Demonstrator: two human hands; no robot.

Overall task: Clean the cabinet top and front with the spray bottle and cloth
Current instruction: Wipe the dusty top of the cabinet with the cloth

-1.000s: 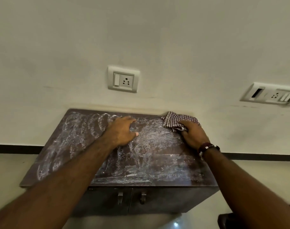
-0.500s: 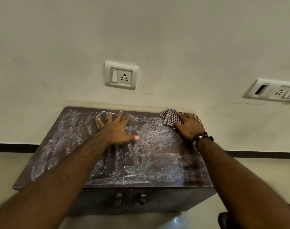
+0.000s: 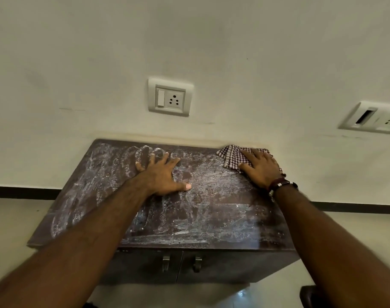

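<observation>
From the head view we look down on a dark brown cabinet (image 3: 211,218) standing against a pale wall (image 3: 189,41), its top smeared with whitish streaks and speckled droplets. Our left hand (image 3: 160,174) lies palm down on the middle rear of the cabinet top, fingers straight and spread, the fingertips (image 3: 153,157) reaching toward the back edge and the thumb stretched out to the right. The left forearm runs in from the lower left corner, nearly straight.

Our right hand (image 3: 260,168) lies flat on the checkered cloth (image 3: 231,157) at the rear right corner of the top, close to the wall. Its fingers are straight and slightly spread, pressing the cloth onto the surface, and the thumb sits on the cloth's near edge. The cloth's left part shows beyond the hand; the rest is hidden beneath the palm. A dark beaded bracelet (image 3: 282,185) circles the right wrist, and the forearm enters from the lower right.

On the cabinet front, below the top's near edge, two metal door handles (image 3: 166,262) hang side by side where the doors meet. A switch-and-socket plate (image 3: 170,97) sits on the wall above the cabinet, and a second socket panel (image 3: 373,117) is far right. We see no spray bottle in this view.
</observation>
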